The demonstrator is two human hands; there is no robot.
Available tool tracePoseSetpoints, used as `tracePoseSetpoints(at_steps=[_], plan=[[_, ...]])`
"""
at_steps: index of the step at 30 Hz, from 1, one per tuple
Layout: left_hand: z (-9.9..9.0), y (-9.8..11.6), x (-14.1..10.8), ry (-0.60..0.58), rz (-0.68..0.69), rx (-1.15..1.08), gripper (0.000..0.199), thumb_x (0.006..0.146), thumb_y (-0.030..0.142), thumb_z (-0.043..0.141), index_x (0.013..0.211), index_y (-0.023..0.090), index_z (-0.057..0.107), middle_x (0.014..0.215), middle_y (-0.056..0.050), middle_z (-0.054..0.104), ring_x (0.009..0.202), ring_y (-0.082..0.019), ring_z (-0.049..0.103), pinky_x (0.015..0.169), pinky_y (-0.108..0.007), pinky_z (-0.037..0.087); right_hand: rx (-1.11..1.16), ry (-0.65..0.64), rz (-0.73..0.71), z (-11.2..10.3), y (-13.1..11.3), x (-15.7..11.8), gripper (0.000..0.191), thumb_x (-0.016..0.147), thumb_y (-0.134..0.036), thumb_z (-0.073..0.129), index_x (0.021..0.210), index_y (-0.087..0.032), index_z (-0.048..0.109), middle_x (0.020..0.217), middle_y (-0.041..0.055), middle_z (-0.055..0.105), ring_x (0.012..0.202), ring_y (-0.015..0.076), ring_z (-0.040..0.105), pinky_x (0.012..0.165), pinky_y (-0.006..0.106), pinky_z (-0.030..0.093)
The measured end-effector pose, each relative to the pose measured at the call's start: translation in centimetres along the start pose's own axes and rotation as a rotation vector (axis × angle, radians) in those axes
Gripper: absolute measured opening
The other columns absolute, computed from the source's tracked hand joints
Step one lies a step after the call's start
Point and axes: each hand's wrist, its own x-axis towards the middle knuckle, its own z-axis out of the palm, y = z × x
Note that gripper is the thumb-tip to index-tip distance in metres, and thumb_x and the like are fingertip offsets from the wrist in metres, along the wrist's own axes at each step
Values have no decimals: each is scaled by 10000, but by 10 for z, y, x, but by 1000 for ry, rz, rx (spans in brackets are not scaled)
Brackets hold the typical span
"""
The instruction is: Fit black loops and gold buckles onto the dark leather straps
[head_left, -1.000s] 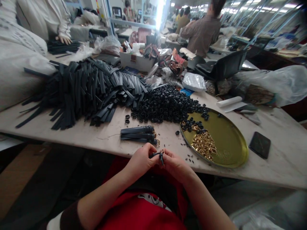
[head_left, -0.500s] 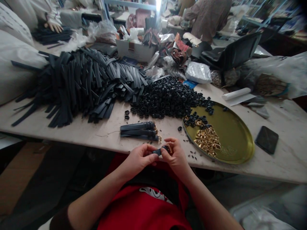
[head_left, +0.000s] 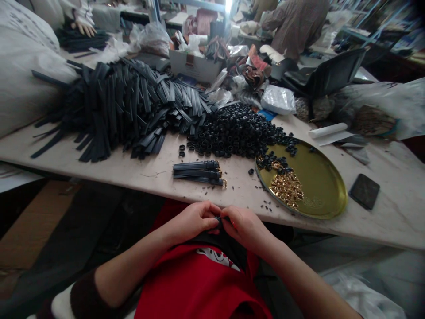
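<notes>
My left hand (head_left: 198, 220) and my right hand (head_left: 243, 225) meet just off the table's front edge, above my lap. Both are closed on a dark leather strap (head_left: 218, 219), mostly hidden by my fingers. On the table beyond them lies a small stack of buckled straps (head_left: 197, 172), gold buckles to the right. Farther back spreads a heap of small black strap loops (head_left: 232, 133). Gold buckles (head_left: 287, 189) and some loops lie in the round gold tray (head_left: 327, 186) right of my hands.
A big pile of loose dark straps (head_left: 116, 106) covers the left of the table, beside a white sack (head_left: 26, 84). A phone (head_left: 364, 190) lies at the right. Behind stand a box of scraps (head_left: 194, 66) and plastic bags. Another person's hand (head_left: 83, 27) rests on straps at far left.
My hands have dropped from the table edge toward my lap with the strap. My right hand has turned over it, so less of the strap shows. The view has shifted slightly.
</notes>
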Motion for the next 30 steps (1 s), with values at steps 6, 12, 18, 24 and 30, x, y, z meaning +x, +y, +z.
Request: tracePoseSetpoints(at_steps=[6,12,18,24,30], plan=[[4,-4,-8,-16,40,15,312,701,166,545,1012,144,566,802,-25,676,755,-167,627,671,-264,479,-43,-35,48,4,-8,-7,76,795,-156,459,810,-177,531,687,30,603,613,156,557,563,250,378],[0,-8,-14,-115,109,-110,334,749,151,485,1080,127,518,931,-64,659,805,-158,616,733,-288,476,204,-76,159,-2,-7,-9,59,832,-210,441,827,-196,499,739,-2,589,646,120,525,582,219,382],[7,-6,-12,-42,95,42,338,744,169,495,1079,141,533,817,-37,674,765,-166,623,695,-277,478,145,-111,147,-1,-6,-14,29,801,-198,472,800,-198,501,693,-11,579,605,121,512,539,217,360],[-2,5,-15,-147,-10,214,246,800,328,444,825,138,600,724,-23,649,591,-124,584,535,-217,442,54,98,136,10,-2,-14,129,852,-219,395,933,-192,493,781,37,630,695,157,590,618,256,423],[-7,6,-4,-66,1,257,275,790,361,439,673,143,559,597,12,592,457,-81,494,440,-180,361,61,245,98,20,1,-1,145,869,-223,365,957,-191,475,773,46,635,688,170,606,609,266,440]])
